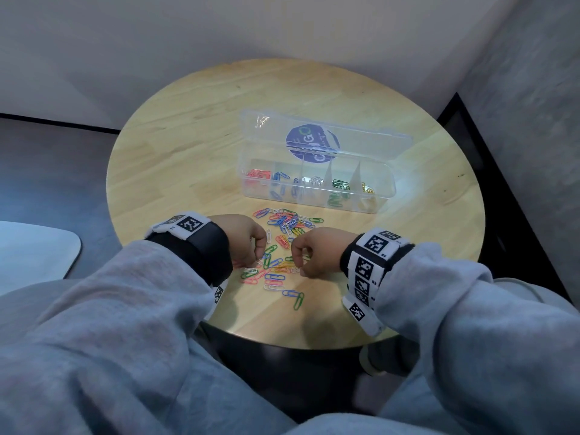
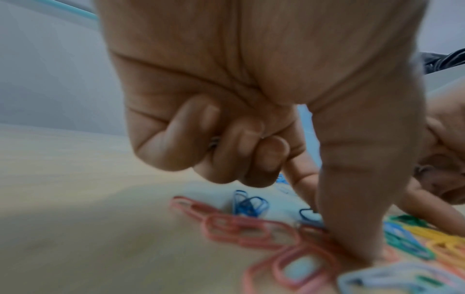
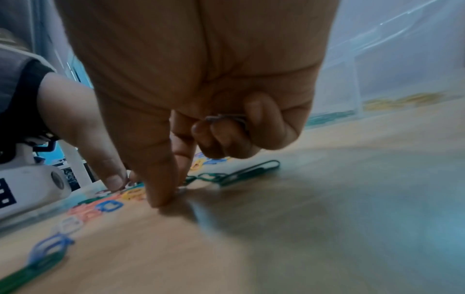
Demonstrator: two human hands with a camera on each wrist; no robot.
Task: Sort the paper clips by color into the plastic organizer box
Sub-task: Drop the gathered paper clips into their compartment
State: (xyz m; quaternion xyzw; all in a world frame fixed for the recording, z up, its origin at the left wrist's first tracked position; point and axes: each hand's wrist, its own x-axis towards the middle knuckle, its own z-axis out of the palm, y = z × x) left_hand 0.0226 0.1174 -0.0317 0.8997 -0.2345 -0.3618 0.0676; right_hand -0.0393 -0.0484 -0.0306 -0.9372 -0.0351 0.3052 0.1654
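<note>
- Left grip point(image 1: 243, 238): curled, clips tucked in fingers point(image 2: 226, 151), thumb down on pile.
- Right grip point(image 1: 315, 251): curled round clips, pinching at desk point(image 1: 175, 171).
- Clips point(image 1: 279, 246) scattered between hands.
- Box point(image 1: 317, 189) open beyond, partly sorted.

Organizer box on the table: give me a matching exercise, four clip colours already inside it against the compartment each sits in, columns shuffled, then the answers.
Compartments of the organizer box, sides as seen in the head view.
1. red clips
2. blue clips
3. green clips
4. yellow clips
A. far right
B. far left
C. second from right
D. second from left
Pairs: 1-B, 2-D, 3-C, 4-A.
</note>
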